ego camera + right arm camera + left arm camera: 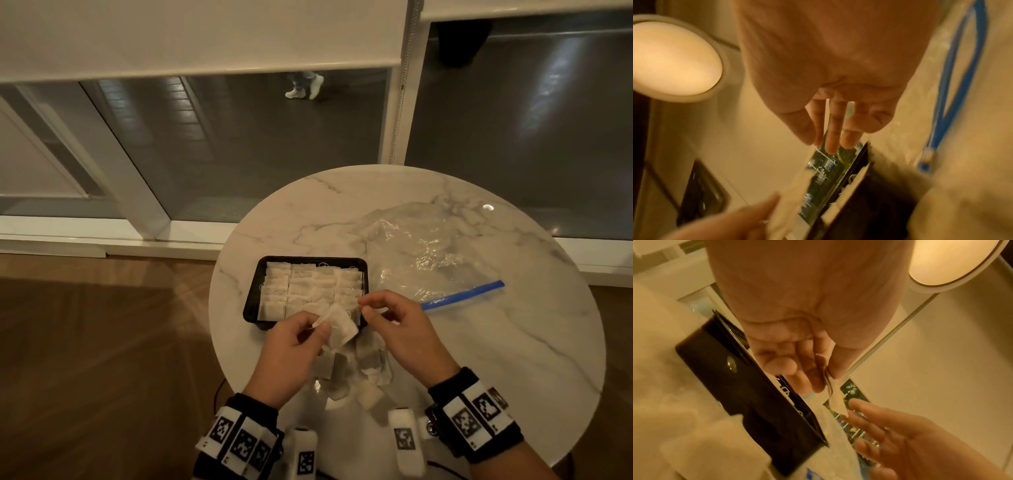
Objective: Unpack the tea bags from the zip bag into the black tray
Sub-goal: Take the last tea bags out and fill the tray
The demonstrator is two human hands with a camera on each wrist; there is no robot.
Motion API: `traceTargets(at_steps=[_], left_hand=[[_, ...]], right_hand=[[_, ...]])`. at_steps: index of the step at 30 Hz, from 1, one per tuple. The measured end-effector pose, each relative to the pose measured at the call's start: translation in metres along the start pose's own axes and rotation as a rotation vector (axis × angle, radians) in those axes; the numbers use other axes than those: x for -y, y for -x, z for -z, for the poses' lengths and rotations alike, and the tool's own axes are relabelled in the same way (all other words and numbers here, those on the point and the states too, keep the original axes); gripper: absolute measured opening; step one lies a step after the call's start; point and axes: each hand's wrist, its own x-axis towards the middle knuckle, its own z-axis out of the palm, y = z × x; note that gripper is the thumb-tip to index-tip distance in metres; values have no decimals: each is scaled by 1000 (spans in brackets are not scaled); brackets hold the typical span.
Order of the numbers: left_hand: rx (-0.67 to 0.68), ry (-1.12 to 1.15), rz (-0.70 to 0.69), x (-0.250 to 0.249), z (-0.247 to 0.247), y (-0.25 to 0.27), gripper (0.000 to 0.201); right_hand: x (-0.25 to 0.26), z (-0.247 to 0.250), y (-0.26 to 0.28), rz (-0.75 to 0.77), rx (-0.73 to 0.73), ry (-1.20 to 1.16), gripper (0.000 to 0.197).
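The black tray (251,298) sits mid-table, packed with rows of tea bags (308,284). My left hand (322,327) pinches one tea bag (339,325) between thumb and fingers just above the tray's near rim; the left wrist view shows the same tea bag (835,400) in my left hand (826,382). My right hand (363,305) hovers beside it with fairly straight fingers and nothing seen between them in the right wrist view (821,144). A loose pile of tea bags (366,373) lies under both hands. The clear zip bag (428,246) lies flat to the right.
The bag's blue zip strip (462,295) points toward the tray's right side. The round marble table (496,342) ends close behind my wrists. Beyond it are a window wall and wooden floor (102,342).
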Motion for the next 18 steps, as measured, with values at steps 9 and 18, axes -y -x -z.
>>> traceTargets(at_steps=[9, 18], left_hand=[[-71, -546, -20, 32, 27, -15, 25], [28, -406, -39, 21, 1, -7, 21]], right_hand=[[-29, 5, -6, 205, 140, 698, 21], [-22, 42, -4, 25, 186, 636, 22]])
